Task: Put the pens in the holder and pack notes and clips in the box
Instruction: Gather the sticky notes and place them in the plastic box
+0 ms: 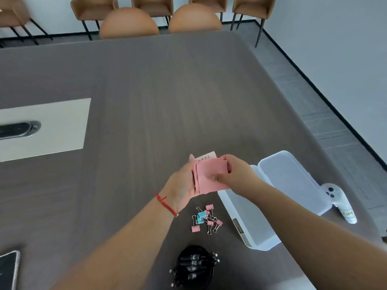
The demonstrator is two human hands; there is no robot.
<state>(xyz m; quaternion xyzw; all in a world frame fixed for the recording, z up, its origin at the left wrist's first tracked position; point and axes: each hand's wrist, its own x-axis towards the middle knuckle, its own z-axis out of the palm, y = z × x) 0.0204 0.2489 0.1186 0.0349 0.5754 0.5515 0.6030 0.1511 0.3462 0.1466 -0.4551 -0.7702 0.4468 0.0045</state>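
Right now both your hands are up over the grey table [146,97], sharing a small stack of pink notes [211,176]; your left hand [184,185], the one with the red string bracelet [166,204] at the wrist, cradles the stack from beneath and to the side, fingers curled around its left edge; your right hand [234,174] pinches the stack's right side, thumb on the top sheet and fingers wrapped over the far edge; a paler note with handwriting [206,157] sticks out behind the pink ones. Just to your right the translucent white box [254,229] lies open on the table, its lid [293,181] folded back on the far side; your right forearm crosses over it. Near the box's left side, below your hands, the binder clips [206,219] lie loose in a small heap, mostly pink with one blue; nearer to you stands the black holder [195,264], with dark pens [193,262] already inside it. A white controller [339,203] rests beside the lid at the table's right edge; a phone [8,268] lies at the lower left corner; brown chairs [129,24] line the far end.
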